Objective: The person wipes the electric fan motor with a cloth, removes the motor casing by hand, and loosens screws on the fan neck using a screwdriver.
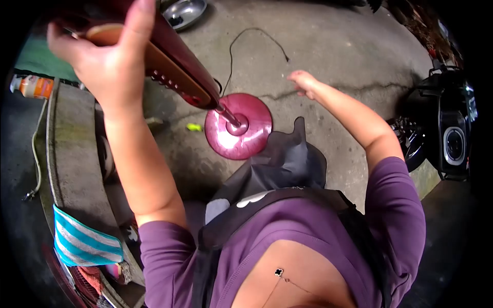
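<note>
A dark red pedestal fan (188, 64) leans across the upper left, with a brown control strip and a row of buttons along its column. My left hand (110, 64) is closed around its upper part, thumb on one side and fingers on the other; the fan's top is cut off by the frame. Its glossy round base (218, 136) rests on the concrete floor. Out to the right, my right hand (304, 84) hangs over the floor, touching nothing. Its fingers are loosely curled and apart, and nothing shows in them.
A black power cord (231, 46) trails over the floor behind the fan. At the top is a metal bowl (185, 13). A concrete ledge (77, 138) runs along the left, with a striped cloth (87, 238) and an orange-labelled bottle (36, 86). A black machine (452, 138) stands right.
</note>
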A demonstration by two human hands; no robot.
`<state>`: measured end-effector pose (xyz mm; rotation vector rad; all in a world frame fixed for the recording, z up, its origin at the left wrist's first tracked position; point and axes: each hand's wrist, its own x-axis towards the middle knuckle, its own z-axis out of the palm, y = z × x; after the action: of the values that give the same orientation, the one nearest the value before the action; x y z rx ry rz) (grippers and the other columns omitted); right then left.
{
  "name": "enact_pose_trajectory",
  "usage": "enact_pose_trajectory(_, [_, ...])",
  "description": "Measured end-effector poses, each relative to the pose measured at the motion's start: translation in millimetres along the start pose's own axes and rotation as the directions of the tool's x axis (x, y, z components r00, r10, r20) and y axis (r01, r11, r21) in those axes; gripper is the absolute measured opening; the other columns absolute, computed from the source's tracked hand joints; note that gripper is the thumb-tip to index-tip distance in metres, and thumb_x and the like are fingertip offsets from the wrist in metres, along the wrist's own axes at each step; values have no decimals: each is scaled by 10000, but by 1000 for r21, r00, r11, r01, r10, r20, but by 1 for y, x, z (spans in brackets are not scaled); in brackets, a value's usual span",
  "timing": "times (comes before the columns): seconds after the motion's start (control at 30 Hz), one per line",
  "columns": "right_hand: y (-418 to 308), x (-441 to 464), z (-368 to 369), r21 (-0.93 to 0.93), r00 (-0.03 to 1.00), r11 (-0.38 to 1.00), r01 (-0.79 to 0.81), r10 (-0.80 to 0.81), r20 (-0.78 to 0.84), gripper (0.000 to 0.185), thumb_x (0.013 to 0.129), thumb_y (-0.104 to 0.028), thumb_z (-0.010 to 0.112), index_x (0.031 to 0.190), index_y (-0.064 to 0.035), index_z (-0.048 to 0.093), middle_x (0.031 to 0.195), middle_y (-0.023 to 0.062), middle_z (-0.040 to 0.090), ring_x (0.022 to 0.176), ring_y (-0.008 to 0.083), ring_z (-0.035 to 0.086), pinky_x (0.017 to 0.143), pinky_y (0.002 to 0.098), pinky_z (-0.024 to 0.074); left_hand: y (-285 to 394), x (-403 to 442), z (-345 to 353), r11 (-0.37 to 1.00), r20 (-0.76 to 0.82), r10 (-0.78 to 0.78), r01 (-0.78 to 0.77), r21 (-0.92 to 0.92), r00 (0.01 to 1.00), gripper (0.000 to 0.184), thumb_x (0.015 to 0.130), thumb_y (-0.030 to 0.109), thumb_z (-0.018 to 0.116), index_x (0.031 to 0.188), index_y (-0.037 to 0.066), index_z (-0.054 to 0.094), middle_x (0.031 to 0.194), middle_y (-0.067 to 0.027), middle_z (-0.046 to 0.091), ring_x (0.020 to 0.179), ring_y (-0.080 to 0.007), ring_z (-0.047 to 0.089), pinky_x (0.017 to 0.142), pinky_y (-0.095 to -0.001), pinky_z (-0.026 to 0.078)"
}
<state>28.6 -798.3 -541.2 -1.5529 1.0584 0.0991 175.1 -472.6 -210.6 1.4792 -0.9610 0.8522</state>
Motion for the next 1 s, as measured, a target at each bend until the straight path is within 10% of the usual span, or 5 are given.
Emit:
enact_pose_trajectory(0.23, [79, -3, 121, -43, 928, 989, -141, 148, 341, 858, 792, -205, 787, 1495, -92, 309, 1415, 186, 488, 1276, 310, 503, 961, 493, 457, 4, -5, -13, 993, 163, -116, 115, 20, 980, 1146, 729, 451, 841, 1558, 77, 143, 1404, -186, 414, 1267, -282, 450, 1082, -408, 384])
enact_pose_trajectory(0.4, [13, -47, 196, -208, 717, 697, 686, -602, 350, 998, 671, -304, 901, 1461, -35, 354, 1335, 197, 462, 1277, 313, 475, 1068, 409, 406, -93, -62, -78, 931, 286, -350, 365, 1, 892, 838, 868, 308, 751, 1511, 73, 268, 1407, -155, 443, 1304, -256, 441, 1097, -405, 360])
enact_pose_trajectory(0.47, [6, -31, 215, -2, 563, 628, 778, -696, 446, 596, 821, -145, 778, 1330, -30, 490, 1172, 78, 560, 1095, 207, 552, 961, 350, 460, -159, -126, -103, 867, 99, -491, 474, 153, 866, 663, 924, 468, 656, 1421, 71, 468, 1449, -220, 426, 1348, -349, 434, 1131, -418, 355])
enact_pose_trajectory(0.77, [-9, -31, 261, 351, 267, 342, 872, -932, 245, 161, 859, -58, 605, 835, -77, 447, 913, 92, 527, 893, 219, 490, 876, 377, 418, -394, -434, -115, 15, 35, -999, 468, 884, -35, 641, 805, 444, 698, 1274, 16, 603, 1378, -252, 514, 1277, -416, 498, 1091, -434, 414])
enact_pose_trajectory(1.0, [-10, -31, 259, 214, 329, 369, 904, -922, 203, 226, 880, -211, 630, 821, -73, 460, 887, 107, 554, 903, 254, 496, 860, 402, 429, -486, -508, -104, -234, -224, -969, 693, 682, -106, 478, 884, 305, 668, 1268, 47, 551, 1342, -221, 554, 1248, -393, 556, 1035, -480, 475])
